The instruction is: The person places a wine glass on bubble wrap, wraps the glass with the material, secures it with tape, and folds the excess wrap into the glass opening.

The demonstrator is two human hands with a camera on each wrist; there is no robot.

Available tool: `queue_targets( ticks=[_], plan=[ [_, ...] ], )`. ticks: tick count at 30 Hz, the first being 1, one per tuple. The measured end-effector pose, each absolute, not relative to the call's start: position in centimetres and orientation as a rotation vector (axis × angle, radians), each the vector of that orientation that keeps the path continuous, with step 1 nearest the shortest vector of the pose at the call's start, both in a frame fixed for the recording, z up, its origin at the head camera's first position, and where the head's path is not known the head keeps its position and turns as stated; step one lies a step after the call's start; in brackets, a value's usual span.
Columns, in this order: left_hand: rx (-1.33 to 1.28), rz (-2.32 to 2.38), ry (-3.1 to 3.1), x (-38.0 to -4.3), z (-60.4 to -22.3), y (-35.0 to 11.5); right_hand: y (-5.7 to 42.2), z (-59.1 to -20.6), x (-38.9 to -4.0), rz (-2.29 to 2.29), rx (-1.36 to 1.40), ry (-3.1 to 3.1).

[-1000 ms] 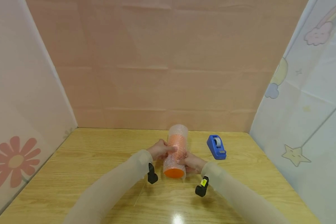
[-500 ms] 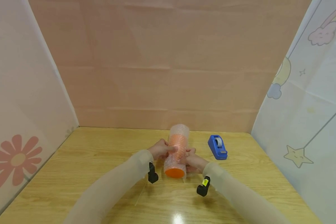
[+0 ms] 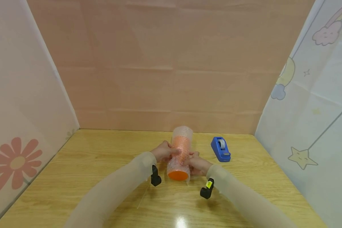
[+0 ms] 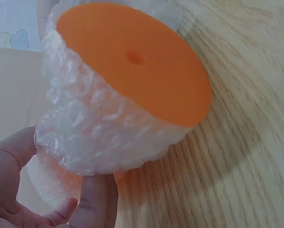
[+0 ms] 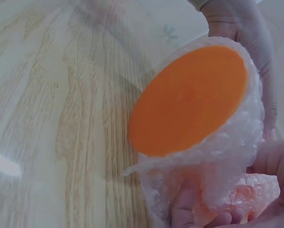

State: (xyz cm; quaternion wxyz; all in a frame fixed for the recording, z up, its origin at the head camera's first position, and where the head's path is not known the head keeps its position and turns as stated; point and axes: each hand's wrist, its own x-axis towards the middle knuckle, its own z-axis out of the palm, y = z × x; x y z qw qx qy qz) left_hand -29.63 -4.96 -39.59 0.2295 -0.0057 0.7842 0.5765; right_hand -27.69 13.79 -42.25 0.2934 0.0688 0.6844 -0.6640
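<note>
An orange cylinder with a flat round base, its exact kind hidden by its wrapping, lies on its side on the table in the head view. Bubble wrap goes round it and extends past its far end. From the left, my left hand grips the wrapped cylinder, thumb on top. My right hand holds it from the right, nearer the base, with the thumb over the wrap. In the right wrist view, a loose corner of wrap sticks out beside the base, and some right-hand fingers reach under the wrap layer.
A blue tape dispenser with a roll of clear tape stands on the wooden table, right of the cylinder. A thin clear strip lies near my left forearm. Fabric or paper walls enclose the back and both sides.
My right hand has shifted slightly on the wrap, and its fingers show more on the cylinder's right side. My left hand and the tape dispenser keep their places.
</note>
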Motion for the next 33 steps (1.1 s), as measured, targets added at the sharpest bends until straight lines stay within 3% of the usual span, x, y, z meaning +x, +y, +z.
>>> queue_targets(
  ticks=[33],
  plan=[
    [0.011,1.587,2.155,-29.6,-39.7,-4.9,12.7,-41.1,-26.8,-1.721,0.203,1.877]
  ],
)
